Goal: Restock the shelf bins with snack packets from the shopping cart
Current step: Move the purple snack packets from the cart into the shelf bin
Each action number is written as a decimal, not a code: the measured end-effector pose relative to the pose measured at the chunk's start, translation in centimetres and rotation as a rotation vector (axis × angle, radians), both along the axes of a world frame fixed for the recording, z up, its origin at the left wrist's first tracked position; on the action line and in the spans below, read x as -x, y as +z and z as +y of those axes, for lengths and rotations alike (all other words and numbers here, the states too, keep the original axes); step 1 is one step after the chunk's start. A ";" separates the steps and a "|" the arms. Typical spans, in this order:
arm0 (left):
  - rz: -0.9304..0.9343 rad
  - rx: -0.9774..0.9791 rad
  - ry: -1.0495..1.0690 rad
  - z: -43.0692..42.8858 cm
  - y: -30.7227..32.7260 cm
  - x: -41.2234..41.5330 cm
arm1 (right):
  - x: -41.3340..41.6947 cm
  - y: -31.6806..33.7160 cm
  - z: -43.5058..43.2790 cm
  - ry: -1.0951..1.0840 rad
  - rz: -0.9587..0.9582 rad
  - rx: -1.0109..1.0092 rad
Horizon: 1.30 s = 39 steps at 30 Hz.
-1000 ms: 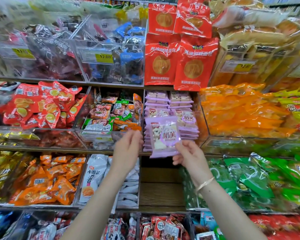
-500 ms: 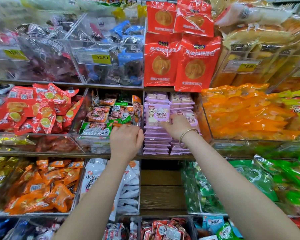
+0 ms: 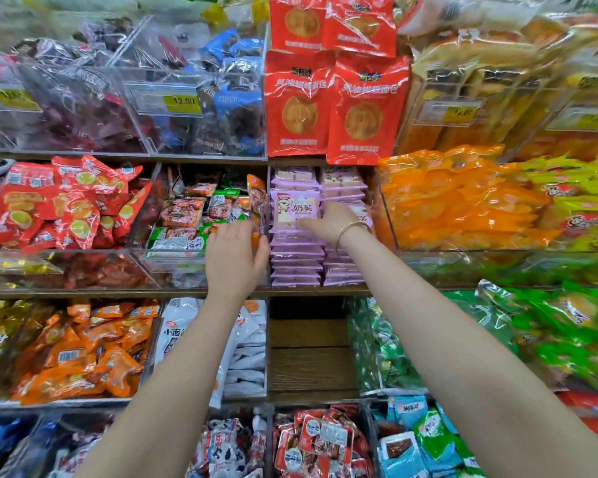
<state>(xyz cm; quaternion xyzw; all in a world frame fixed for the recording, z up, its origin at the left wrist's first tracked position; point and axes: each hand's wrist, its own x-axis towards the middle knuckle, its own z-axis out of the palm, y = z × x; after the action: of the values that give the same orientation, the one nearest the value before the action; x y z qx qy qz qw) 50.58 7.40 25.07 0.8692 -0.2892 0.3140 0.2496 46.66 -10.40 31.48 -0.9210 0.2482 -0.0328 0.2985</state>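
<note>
Lilac packet point(image 3: 294, 209) corner under right hand point(image 3: 329, 225)

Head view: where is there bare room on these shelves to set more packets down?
One bare patch: the wooden compartment under the purple stacks, bordered by white packets on its left and green packets on its right. Other bins are packed; the purple stacks rise nearly to the red bags, where the right hand holds a purple packet.
</note>
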 end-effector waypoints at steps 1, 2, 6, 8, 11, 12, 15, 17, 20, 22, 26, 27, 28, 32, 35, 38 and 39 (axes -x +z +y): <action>0.023 0.051 -0.020 0.2 0.1 0.9 | 0.6 -0.1 0.2 -0.019 -0.072 0.015; 0.024 0.112 -0.050 0.6 -0.1 2.0 | 1.5 -0.3 0.6 -0.030 -0.180 0.023; 0.274 0.319 -0.092 2.6 -3.5 8.9 | 7.7 -3.5 2.1 0.011 -0.501 -0.126; 0.553 0.312 -0.116 3.9 -6.6 12.6 | 12.1 -7.1 2.6 0.021 -0.442 -0.254; 0.911 0.200 -0.160 6.5 -12.3 18.3 | 19.1 -14.0 3.6 0.003 -0.195 -0.384; 0.990 0.123 -0.162 7.5 -14.2 20.3 | 21.4 -16.5 4.1 -0.018 -0.123 -0.407; 1.198 -0.142 -0.183 10.5 -18.9 25.7 | 28.1 -22.9 6.3 -0.084 0.069 -0.479; 1.272 -0.302 -0.229 12.3 -21.1 28.5 | 32.5 -26.2 7.9 -0.127 0.210 -0.508; 1.382 -0.407 -0.261 14.8 -23.2 31.3 | 38.3 -29.1 10.2 -0.199 0.336 -0.520; 1.423 -0.475 -0.257 16.3 -24.0 32.8 | 42.0 -30.2 11.3 -0.267 0.385 -0.523; 1.492 -0.634 -0.267 19.0 -25.6 35.2 | 50.0 -31.7 13.7 -0.498 0.446 -0.685; 1.518 -0.664 -0.257 19.6 -26.0 35.7 | 52.1 -32.0 14.1 -0.541 0.473 -0.722; 1.548 -0.697 -0.245 20.2 -26.5 36.2 | 54.3 -32.5 14.5 -0.586 0.488 -0.745; 1.628 -0.679 -0.144 21.0 -27.6 38.5 | 61.7 -33.2 14.8 -0.809 0.492 -0.797; 1.664 -0.631 -0.114 19.9 -28.0 40.9 | 65.8 -33.0 14.1 -0.907 0.480 -0.795; 1.660 -0.659 -0.191 16.8 -28.1 43.9 | 68.7 -32.6 12.7 -0.964 0.440 -0.797; 1.647 -0.670 -0.226 15.3 -28.2 45.0 | 69.6 -32.5 11.8 -0.973 0.424 -0.795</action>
<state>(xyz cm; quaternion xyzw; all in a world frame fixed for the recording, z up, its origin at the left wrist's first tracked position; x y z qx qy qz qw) 5.57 22.69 -3.09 0.8125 -0.1789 -0.5367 0.1406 -22.90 1.45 -1.02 -0.5100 0.6826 0.1120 0.5113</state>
